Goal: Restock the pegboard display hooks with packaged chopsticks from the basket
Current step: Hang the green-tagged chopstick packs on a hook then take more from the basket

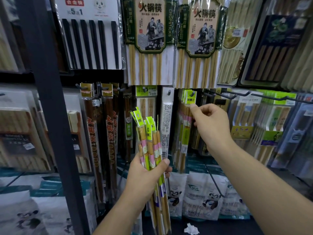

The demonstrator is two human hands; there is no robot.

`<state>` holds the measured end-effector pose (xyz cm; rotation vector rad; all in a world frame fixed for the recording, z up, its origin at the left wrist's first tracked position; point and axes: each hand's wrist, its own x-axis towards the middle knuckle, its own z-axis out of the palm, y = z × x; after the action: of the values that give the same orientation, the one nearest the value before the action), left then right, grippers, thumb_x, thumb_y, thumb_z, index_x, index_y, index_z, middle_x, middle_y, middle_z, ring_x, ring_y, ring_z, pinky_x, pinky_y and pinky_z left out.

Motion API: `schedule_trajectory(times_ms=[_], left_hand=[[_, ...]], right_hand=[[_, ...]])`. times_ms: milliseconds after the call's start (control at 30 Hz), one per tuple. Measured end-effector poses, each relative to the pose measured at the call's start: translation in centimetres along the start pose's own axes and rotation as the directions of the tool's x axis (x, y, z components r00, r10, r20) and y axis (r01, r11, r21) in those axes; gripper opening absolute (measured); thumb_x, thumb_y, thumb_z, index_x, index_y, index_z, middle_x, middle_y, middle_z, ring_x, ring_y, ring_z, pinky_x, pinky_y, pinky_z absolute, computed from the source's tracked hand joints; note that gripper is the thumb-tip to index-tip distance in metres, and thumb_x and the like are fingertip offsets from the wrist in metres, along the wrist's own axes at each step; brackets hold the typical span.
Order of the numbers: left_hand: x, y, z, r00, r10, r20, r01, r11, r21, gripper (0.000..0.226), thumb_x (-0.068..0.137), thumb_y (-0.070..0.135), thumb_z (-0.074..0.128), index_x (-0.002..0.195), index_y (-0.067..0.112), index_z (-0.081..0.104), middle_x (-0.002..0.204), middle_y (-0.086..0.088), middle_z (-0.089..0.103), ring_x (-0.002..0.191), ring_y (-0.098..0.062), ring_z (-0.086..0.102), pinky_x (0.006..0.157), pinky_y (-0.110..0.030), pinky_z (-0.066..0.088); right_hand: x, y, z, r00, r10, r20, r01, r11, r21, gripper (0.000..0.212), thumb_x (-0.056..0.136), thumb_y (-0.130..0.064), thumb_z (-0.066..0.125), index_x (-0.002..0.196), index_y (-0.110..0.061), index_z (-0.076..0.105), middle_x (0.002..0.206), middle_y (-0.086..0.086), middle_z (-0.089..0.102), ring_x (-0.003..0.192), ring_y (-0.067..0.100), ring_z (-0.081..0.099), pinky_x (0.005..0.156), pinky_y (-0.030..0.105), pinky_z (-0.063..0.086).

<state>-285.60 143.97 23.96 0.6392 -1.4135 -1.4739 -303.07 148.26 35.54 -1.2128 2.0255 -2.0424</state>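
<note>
Head view, display wall (171, 78): hung edge to edge with rows of packaged chopsticks; a dark post (49, 99) stands upright at its left side.
Upper row: hot-pot chopstick packs (147, 31) hang at the top edge.
Lower edge: panda bags (203, 197) stand along the bottom.
Floor (228, 229): dark, with a crumpled paper (191, 228) on it.
Long hooks (237, 93): jut out bare towards the right side.
Left hand (145, 173): grips a bundle of packs (149, 143) upright before the wall's middle, their yellow-green tags uppermost.
Right hand (210, 121): fingers curled, thumb tip pinching the tag of the hanging pack (190, 99).
Hanging pack: on a hook (192, 94) just below the upper row, with like packs behind it.
</note>
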Motion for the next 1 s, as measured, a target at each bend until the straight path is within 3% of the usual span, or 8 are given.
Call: schedule_trajectory(times_ms=[100, 233, 333, 433, 567, 667, 833, 1000], left_hand=[[0.1, 0.0, 0.1, 1.0, 0.005, 0.011, -0.005, 1.0, 0.009, 0.026, 0.089, 0.009, 0.079, 0.11, 0.017, 0.065, 0.087, -0.003, 0.078, 0.083, -0.025, 0.078, 0.076, -0.045, 0.064], [-0.1, 0.1, 0.5, 0.999, 0.012, 0.05, -0.012, 1.0, -0.001, 0.03, 0.083, 0.011, 0.084, 0.108, 0.015, 0.067, 0.088, -0.011, 0.076, 0.08, -0.03, 0.077, 0.069, -0.038, 0.063], [-0.2, 0.1, 0.5, 0.996, 0.021, 0.084, -0.024, 0.999, 0.025, 0.037, 0.076, 0.025, 0.083, 0.11, 0.022, 0.071, 0.097, -0.01, 0.078, 0.088, -0.03, 0.077, 0.081, -0.05, 0.063], [-0.3, 0.0, 0.2, 0.993, 0.024, 0.119, -0.028, 0.999, 0.037, 0.031, 0.076, 0.032, 0.082, 0.106, 0.033, 0.074, 0.104, -0.004, 0.079, 0.098, -0.029, 0.077, 0.093, -0.055, 0.058], [-0.2, 0.1, 0.1, 0.991, 0.037, 0.133, -0.043, 0.998, 0.048, 0.036, 0.071, 0.044, 0.083, 0.105, 0.037, 0.075, 0.106, -0.002, 0.08, 0.101, -0.026, 0.076, 0.096, -0.056, 0.056], [-0.3, 0.0, 0.2, 0.992, 0.032, 0.123, -0.036, 0.999, 0.026, 0.039, 0.07, 0.048, 0.083, 0.107, 0.037, 0.075, 0.106, 0.0, 0.08, 0.101, -0.021, 0.076, 0.094, -0.05, 0.057], [-0.1, 0.0, -0.1, 0.998, -0.022, 0.064, 0.033, 0.986, -0.166, 0.023, 0.084, 0.025, 0.082, 0.099, 0.01, 0.075, 0.092, -0.018, 0.077, 0.085, -0.032, 0.077, 0.07, -0.038, 0.062], [-0.1, 0.0, 0.0, 0.998, -0.031, 0.049, 0.038, 0.988, -0.148, 0.018, 0.092, 0.009, 0.071, 0.107, -0.002, 0.067, 0.088, -0.018, 0.076, 0.081, -0.033, 0.077, 0.068, -0.036, 0.062]], right_hand=[[-2.1, 0.7, 0.0, 0.999, -0.01, 0.047, 0.012, 0.999, -0.044, 0.028, 0.092, -0.044, 0.069, 0.079, -0.019, 0.064, 0.065, -0.006, 0.059, 0.06, 0.002, 0.054, 0.062, 0.026, 0.043], [-4.9, 0.9, 0.8, 0.916, -0.084, 0.393, 0.071, 0.996, 0.048, 0.011, 0.091, -0.038, 0.073, 0.084, -0.03, 0.074, 0.082, -0.009, 0.071, 0.075, 0.0, 0.066, 0.066, 0.015, 0.053], [-5.4, 1.1, 1.4, 0.884, -0.073, 0.461, 0.035, 0.995, 0.089, 0.005, 0.089, -0.033, 0.077, 0.093, -0.032, 0.074, 0.088, -0.008, 0.074, 0.084, 0.008, 0.07, 0.073, 0.019, 0.057], [-5.1, 1.0, 1.3, 0.884, 0.002, 0.467, -0.073, 0.988, 0.134, 0.014, 0.085, -0.035, 0.081, 0.092, -0.024, 0.075, 0.088, 0.005, 0.075, 0.085, 0.02, 0.073, 0.078, 0.031, 0.061], [-5.1, 1.1, 0.9, 0.877, -0.024, 0.481, -0.046, 0.99, 0.133, 0.016, 0.092, -0.038, 0.073, 0.084, -0.024, 0.074, 0.068, -0.003, 0.064, 0.063, 0.006, 0.059, 0.056, 0.017, 0.048], [-4.9, 0.8, 0.6, 0.891, -0.052, 0.452, -0.023, 0.987, 0.158, 0.019, 0.098, -0.033, 0.066, 0.082, -0.026, 0.073, 0.068, -0.008, 0.063, 0.06, 0.003, 0.056, 0.054, 0.016, 0.046], [-2.9, -1.2, -0.2, 0.961, -0.033, 0.274, -0.044, 0.962, 0.271, 0.034, 0.103, -0.025, 0.058, 0.073, -0.031, 0.073, 0.071, -0.006, 0.064, 0.065, 0.007, 0.056, 0.059, 0.021, 0.044], [-0.8, -2.6, -0.8, 0.987, -0.013, 0.159, -0.031, 0.961, 0.274, 0.035, 0.102, -0.029, 0.057, 0.072, -0.016, 0.07, 0.065, -0.001, 0.058, 0.064, 0.016, 0.054, 0.071, 0.038, 0.052]])
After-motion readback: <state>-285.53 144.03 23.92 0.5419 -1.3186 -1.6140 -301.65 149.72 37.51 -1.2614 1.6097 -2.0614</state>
